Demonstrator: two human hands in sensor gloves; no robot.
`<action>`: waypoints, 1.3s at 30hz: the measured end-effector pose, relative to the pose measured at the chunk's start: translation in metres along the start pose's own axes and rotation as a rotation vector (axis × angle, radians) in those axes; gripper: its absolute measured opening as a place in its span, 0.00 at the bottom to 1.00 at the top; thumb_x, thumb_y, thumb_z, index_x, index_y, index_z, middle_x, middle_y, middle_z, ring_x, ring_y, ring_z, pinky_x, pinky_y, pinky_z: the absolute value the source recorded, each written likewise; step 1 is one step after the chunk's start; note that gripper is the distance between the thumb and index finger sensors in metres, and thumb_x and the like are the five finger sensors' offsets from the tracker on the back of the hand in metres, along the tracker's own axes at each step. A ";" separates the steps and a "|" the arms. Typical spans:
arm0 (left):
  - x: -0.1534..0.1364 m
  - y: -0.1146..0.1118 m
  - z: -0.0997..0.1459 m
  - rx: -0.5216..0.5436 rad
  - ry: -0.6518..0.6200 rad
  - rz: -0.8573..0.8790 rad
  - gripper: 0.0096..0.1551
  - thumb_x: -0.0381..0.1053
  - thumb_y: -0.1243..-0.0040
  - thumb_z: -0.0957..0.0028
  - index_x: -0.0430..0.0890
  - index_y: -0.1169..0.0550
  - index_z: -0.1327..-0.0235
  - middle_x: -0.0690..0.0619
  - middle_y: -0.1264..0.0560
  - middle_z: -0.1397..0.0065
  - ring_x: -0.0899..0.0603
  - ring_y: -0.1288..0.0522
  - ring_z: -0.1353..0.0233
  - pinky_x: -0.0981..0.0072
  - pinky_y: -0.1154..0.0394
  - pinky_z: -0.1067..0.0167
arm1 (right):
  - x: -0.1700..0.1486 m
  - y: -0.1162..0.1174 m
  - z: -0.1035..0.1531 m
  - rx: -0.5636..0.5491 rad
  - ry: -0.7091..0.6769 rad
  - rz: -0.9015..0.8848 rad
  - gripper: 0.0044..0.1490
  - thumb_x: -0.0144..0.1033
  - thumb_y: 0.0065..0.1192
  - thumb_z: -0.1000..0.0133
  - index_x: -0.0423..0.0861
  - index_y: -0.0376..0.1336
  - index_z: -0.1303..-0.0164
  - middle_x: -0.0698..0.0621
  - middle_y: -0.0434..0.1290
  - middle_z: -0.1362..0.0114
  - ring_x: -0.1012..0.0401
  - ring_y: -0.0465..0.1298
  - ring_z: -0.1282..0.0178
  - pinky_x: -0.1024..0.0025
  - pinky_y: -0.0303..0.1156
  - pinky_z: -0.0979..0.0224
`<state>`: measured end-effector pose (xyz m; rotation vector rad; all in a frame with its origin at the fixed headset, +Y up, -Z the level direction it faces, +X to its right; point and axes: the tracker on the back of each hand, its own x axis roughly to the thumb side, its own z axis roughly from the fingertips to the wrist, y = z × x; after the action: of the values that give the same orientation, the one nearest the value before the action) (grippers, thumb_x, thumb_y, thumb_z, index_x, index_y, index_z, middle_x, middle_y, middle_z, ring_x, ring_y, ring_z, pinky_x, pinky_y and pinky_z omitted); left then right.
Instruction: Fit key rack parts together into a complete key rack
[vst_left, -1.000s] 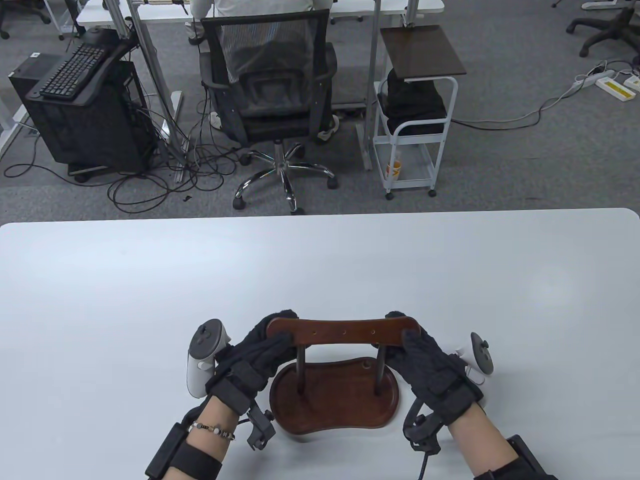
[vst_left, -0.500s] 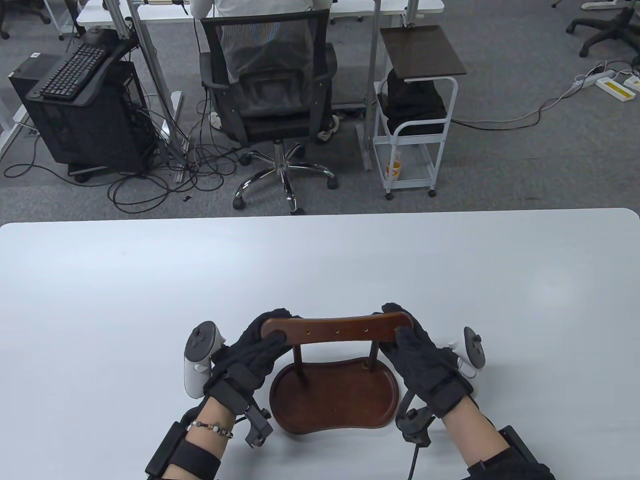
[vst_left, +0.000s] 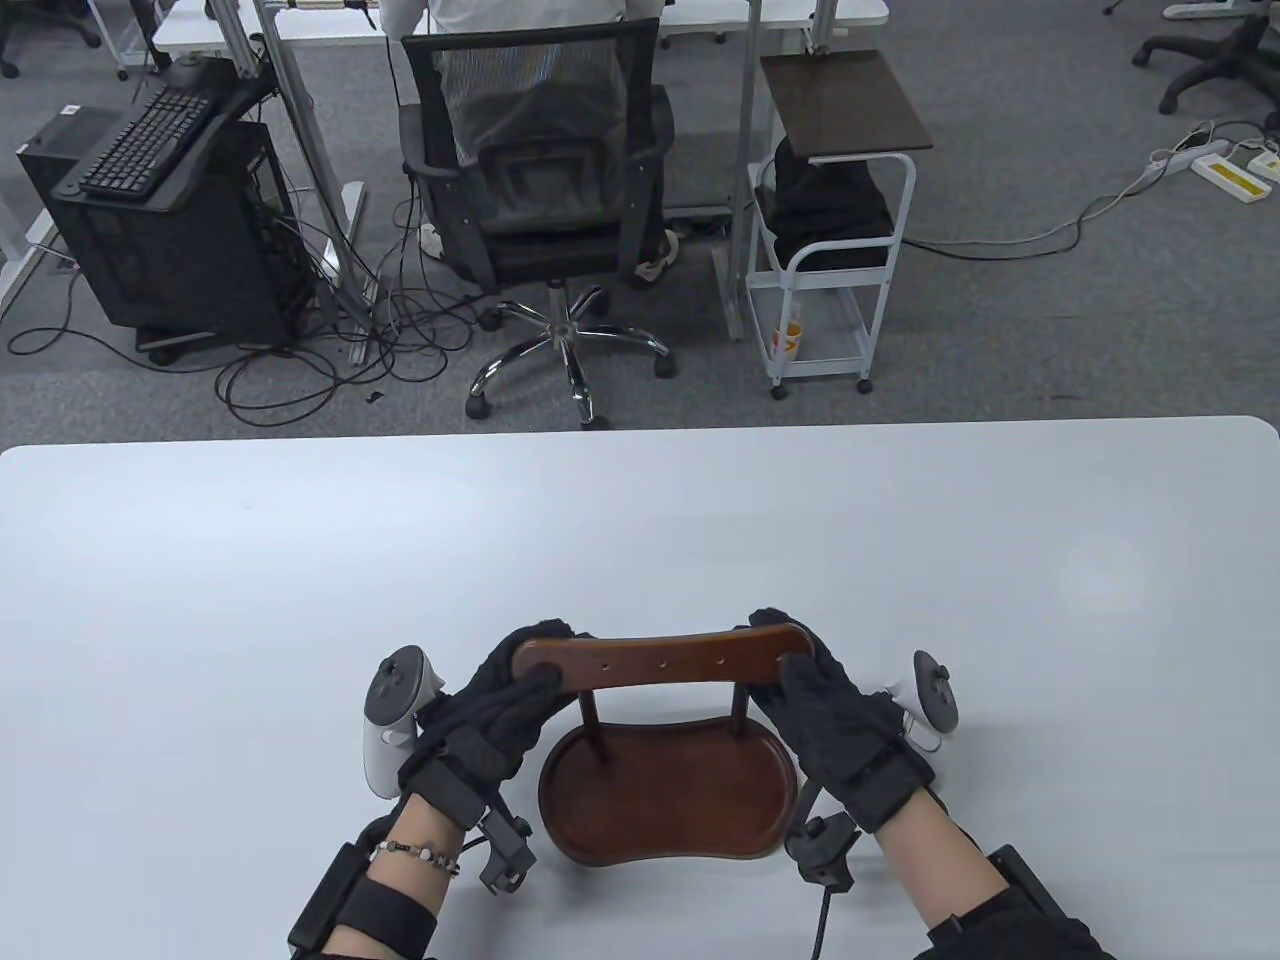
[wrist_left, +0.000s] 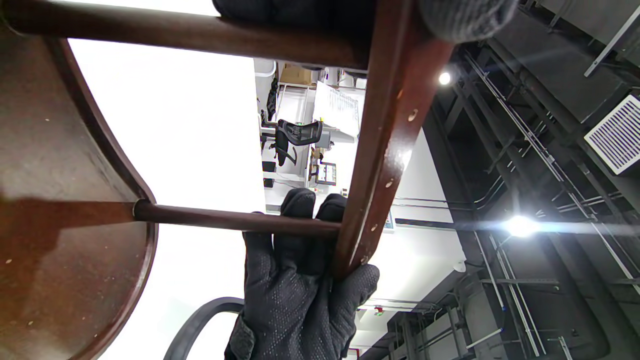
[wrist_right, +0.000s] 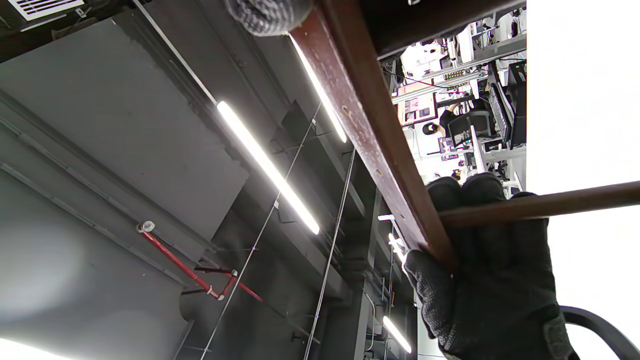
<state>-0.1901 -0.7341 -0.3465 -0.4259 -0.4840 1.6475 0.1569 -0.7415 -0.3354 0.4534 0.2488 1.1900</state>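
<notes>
Left hand (vst_left: 490, 700) and right hand (vst_left: 825, 705) each grip an end of the crossbar (vst_left: 660, 655); press evenly so both posts (vst_left: 590, 712) seat in the base tray (vst_left: 668, 800), seemingly nearly home.

Both hands wear black knit gloves with dotted palms: left hand (vst_left: 490, 715), right hand (vst_left: 835, 725). A white-and-grey tracker (vst_left: 392, 715) sits on each. Bare forearms show; a beaded bracelet (vst_left: 420, 855) circles the left wrist, and black straps wrap both arms.
</notes>
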 end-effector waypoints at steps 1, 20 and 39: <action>0.000 0.000 0.000 0.001 0.001 -0.005 0.33 0.60 0.48 0.38 0.61 0.43 0.21 0.60 0.34 0.14 0.47 0.37 0.12 0.49 0.43 0.14 | 0.000 0.000 0.000 -0.002 0.002 -0.009 0.37 0.45 0.47 0.34 0.47 0.48 0.16 0.47 0.59 0.14 0.41 0.54 0.16 0.39 0.42 0.24; 0.001 -0.002 -0.002 0.029 0.009 -0.079 0.33 0.63 0.49 0.39 0.63 0.42 0.21 0.62 0.33 0.14 0.49 0.35 0.13 0.51 0.40 0.15 | -0.007 -0.006 -0.002 -0.047 -0.003 -0.002 0.35 0.47 0.48 0.34 0.47 0.52 0.18 0.46 0.62 0.15 0.42 0.58 0.17 0.38 0.46 0.24; 0.001 -0.004 0.002 0.059 0.064 -0.068 0.39 0.65 0.46 0.40 0.58 0.45 0.18 0.58 0.36 0.12 0.44 0.38 0.12 0.39 0.42 0.18 | -0.007 -0.001 0.009 -0.101 0.084 0.077 0.42 0.53 0.43 0.34 0.42 0.46 0.15 0.42 0.56 0.12 0.43 0.52 0.15 0.38 0.42 0.23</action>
<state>-0.1883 -0.7329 -0.3423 -0.4132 -0.3974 1.5742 0.1595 -0.7499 -0.3283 0.3275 0.2441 1.2923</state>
